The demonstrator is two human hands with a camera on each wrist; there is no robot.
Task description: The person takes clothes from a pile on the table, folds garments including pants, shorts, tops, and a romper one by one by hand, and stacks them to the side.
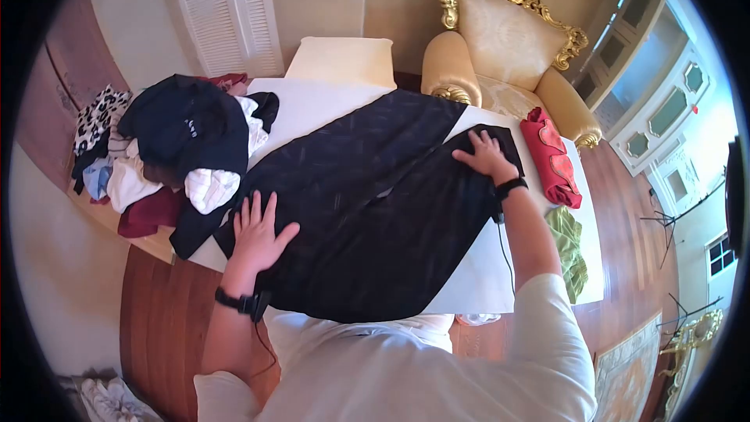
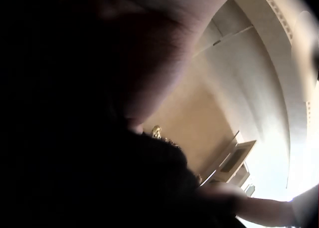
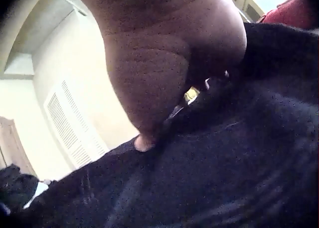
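Note:
A black garment lies spread over the white table, its near edge against the person's front. The left hand rests flat on its left side with fingers spread. Toward the far right corner, the right hand lies on the cloth, fingers apart. In the right wrist view the palm and thumb of the right hand touch the dark cloth. The left wrist view is mostly dark, with part of the left hand above black cloth.
A pile of clothes covers the table's left end. On the right lie a rolled red cloth and a green cloth. Behind the white table stand a gold armchair and a cream-topped seat or stand.

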